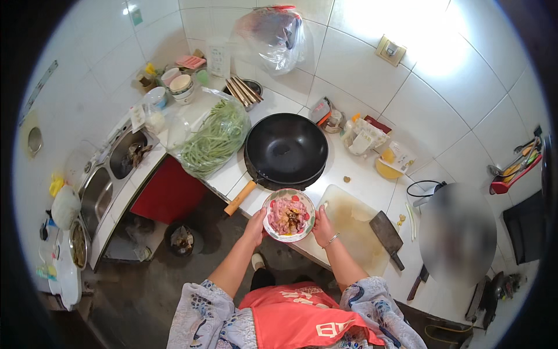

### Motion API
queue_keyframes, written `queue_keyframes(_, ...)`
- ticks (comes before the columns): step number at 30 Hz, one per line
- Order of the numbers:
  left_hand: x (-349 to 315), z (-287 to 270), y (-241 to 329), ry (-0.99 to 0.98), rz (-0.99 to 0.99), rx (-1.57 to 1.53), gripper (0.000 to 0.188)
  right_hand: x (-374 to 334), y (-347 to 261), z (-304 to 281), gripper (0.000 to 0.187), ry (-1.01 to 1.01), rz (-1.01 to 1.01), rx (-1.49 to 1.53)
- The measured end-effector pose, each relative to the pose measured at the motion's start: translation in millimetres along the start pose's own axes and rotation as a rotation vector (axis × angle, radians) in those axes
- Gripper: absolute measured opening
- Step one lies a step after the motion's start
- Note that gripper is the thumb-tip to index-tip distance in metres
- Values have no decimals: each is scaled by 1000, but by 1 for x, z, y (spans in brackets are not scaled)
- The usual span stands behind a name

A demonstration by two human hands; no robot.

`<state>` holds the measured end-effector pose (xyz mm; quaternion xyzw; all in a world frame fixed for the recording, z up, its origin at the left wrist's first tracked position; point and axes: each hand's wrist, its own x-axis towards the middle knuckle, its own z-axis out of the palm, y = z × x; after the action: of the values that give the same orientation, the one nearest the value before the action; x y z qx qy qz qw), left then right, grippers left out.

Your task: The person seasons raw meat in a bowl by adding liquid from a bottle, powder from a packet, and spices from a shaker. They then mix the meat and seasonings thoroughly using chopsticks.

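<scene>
A patterned bowl (289, 215) of cut raw meat with dark and yellow seasoning on top is held level between my two hands. My left hand (255, 227) grips its left rim, and my right hand (322, 227), with a bracelet at the wrist, grips the right rim. Just beyond the bowl stands a black wok (286, 148) with a wooden handle (240, 198) pointing toward me on the left. Beside my right hand lies a pale cutting board (354, 232), with a cleaver (386, 235) across its right edge.
Left of the wok sits a plastic bag of green beans (212, 139). A double sink (96, 198) is at the far left, with a waste bin (181, 238) on the floor. A knife (418, 283) lies right of the board. Packages and a yellow-filled container (390, 166) stand along the wall.
</scene>
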<state>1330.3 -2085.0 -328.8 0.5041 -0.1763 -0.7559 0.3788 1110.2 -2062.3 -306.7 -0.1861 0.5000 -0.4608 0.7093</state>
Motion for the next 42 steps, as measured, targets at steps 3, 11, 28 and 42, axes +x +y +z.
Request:
queue_keyframes(3, 21, -8, 4, -55, -17, -25, 39, 23, 17, -13, 71, 89, 41, 21)
queue_keyframes(11, 51, -12, 24, -77, -43, 68, 44, 21, -4, 18, 70, 53, 18, 75)
queue_keyframes(28, 139, 27, 203, -7, 679, 447, 50, 31, -6, -16, 68, 346, -95, 2)
queue_keyframes(42, 353, -29, 343, 520, 697, 35, 40, 43, 13, -11, 66, 663, -220, 315)
